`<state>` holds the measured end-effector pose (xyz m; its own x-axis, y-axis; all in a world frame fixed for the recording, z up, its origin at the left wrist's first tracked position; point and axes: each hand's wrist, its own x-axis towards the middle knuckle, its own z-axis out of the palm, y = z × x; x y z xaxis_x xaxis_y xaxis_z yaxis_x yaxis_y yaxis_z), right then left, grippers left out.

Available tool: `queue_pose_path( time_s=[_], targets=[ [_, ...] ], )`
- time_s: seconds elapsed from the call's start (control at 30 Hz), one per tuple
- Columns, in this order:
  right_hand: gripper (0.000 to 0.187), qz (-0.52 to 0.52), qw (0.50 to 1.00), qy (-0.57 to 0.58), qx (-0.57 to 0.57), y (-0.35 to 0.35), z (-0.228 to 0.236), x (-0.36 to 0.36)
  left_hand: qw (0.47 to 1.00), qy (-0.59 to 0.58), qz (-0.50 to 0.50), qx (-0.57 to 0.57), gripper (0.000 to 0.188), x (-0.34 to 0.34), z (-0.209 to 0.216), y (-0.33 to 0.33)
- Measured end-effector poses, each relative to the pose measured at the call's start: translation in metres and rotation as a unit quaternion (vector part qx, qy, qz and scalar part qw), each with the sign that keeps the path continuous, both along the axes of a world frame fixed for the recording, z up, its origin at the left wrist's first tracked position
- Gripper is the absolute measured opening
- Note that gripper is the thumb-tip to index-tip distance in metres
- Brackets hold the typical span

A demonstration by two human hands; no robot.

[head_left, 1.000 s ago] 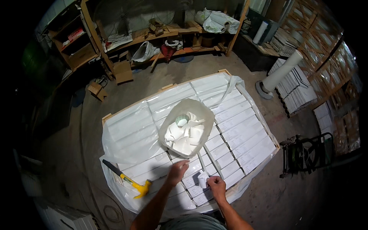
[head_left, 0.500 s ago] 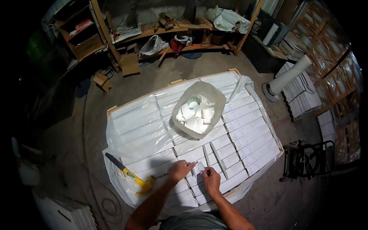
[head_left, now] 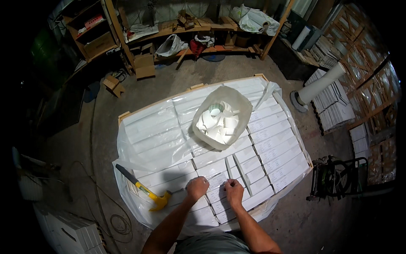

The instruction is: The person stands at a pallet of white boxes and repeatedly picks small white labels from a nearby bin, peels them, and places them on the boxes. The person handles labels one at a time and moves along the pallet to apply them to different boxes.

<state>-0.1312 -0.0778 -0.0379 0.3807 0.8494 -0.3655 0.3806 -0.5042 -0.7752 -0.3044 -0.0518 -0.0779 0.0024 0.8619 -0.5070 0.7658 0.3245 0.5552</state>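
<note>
My left hand (head_left: 197,189) is closed, low over the white boxes (head_left: 169,184) packed in rows on the pallet. My right hand (head_left: 234,193) has thumb and fingers pinched together over the middle row. What either hand holds, if anything, is too small or hidden to make out. Between the hands lies a printed white box face. Just beyond my right hand, two narrow grey-white strips (head_left: 241,172) lie across the boxes. A cut-open translucent plastic container (head_left: 204,136) with pieces of white paper or label stands farther back. A yellow claw hammer (head_left: 146,189) with a dark grip rests left of my left hand.
Clear plastic sheeting (head_left: 148,137) covers the pallet's left side and hangs over its edges. At the back is a wooden workbench (head_left: 198,30) with bags and scraps. A hand truck (head_left: 340,178) and a large white roll (head_left: 323,82) stand on the right. A hose (head_left: 120,224) coils on the floor at left.
My left hand has drawn slightly left, away from my right, and its fingers have curled in closer. My right hand has shifted slightly and stays pinched. The view has moved a little.
</note>
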Motion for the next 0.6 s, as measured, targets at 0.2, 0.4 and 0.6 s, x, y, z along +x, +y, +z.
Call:
queue_pose_path(
  time_s=[0.2,0.4,0.6],
  targets=[
    [0.028,0.004,0.999,-0.045,0.004,0.0,-0.01,-0.001,0.999,0.029,-0.031,-0.004,0.028,0.001,-0.004,0.005],
    [0.026,0.074,0.979,-0.189,0.018,0.0,-0.018,-0.004,0.997,0.045,-0.057,0.0,0.029,0.004,0.006,0.01],
    [0.022,0.117,0.961,-0.252,0.004,0.0,-0.02,-0.008,0.984,0.1,-0.063,0.133,0.018,0.015,0.005,-0.004]
  ],
)
